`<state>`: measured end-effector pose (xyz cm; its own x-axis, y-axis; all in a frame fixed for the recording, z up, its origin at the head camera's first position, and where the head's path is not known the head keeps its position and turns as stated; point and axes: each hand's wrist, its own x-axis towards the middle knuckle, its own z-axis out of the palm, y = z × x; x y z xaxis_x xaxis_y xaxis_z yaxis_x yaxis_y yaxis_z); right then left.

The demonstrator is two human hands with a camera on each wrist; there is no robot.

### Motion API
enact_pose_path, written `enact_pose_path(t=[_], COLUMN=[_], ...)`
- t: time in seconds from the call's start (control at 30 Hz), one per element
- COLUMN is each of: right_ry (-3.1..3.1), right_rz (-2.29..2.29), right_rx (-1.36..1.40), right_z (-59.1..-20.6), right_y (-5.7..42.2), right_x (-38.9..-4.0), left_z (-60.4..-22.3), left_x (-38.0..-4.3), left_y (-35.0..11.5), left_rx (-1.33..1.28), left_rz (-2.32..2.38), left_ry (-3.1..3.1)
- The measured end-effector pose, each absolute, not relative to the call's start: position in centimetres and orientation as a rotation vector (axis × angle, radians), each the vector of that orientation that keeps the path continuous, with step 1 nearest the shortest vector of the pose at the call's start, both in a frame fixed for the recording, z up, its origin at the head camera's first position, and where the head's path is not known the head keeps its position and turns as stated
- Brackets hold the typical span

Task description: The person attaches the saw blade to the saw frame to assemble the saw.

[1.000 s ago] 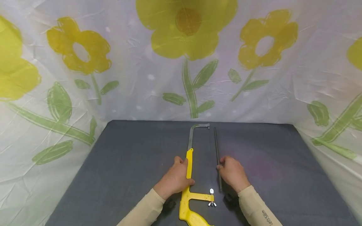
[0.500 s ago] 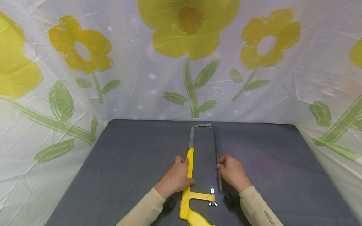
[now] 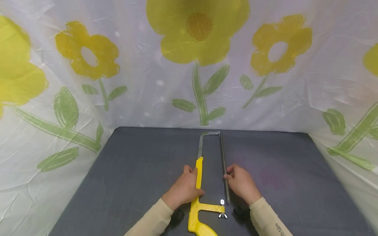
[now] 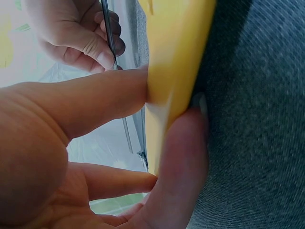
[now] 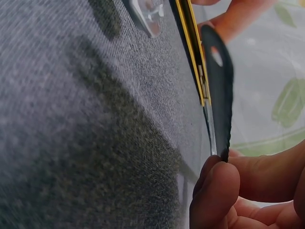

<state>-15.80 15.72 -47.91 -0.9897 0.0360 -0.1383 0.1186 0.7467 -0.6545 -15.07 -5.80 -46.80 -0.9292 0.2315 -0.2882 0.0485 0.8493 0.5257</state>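
A yellow hacksaw frame (image 3: 199, 175) with a bare metal front bow points away from me, its grip nearest. My left hand (image 3: 184, 187) holds the yellow spine, and the left wrist view shows fingers and thumb around that bar (image 4: 174, 57). My right hand (image 3: 242, 183) pinches a dark hacksaw blade (image 3: 222, 154) near its middle. Lengthwise, the blade runs along the frame's open side, its far end right at the tip of the bow. The near end, with a hole, lies by the metal peg (image 3: 222, 202) above the wing nut (image 3: 222, 215). Toothed edge shows in the right wrist view (image 5: 228, 129).
Dark grey cloth (image 3: 141, 154) covers the table. A white curtain (image 3: 136, 98) printed with yellow flowers hangs behind it and along both sides. Black wrist devices show under each forearm, such as the one (image 3: 241, 212) below the right wrist.
My right hand has moved the blade slightly left, bringing its far end from beside the bow's tip to meet it. The left hand keeps its hold on the frame.
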Motion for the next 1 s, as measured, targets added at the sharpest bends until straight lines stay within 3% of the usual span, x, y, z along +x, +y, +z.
enact_pose_path(t=[1.0], right_ry=[2.777], right_rz=[-1.141], right_rx=[0.127], right_z=[-48.60], right_y=[15.41], right_x=[-15.95], left_z=[-47.17], left_x=[-14.85], left_y=[-5.67], left_rx=[0.216], left_rz=[0.716], left_ry=[2.739])
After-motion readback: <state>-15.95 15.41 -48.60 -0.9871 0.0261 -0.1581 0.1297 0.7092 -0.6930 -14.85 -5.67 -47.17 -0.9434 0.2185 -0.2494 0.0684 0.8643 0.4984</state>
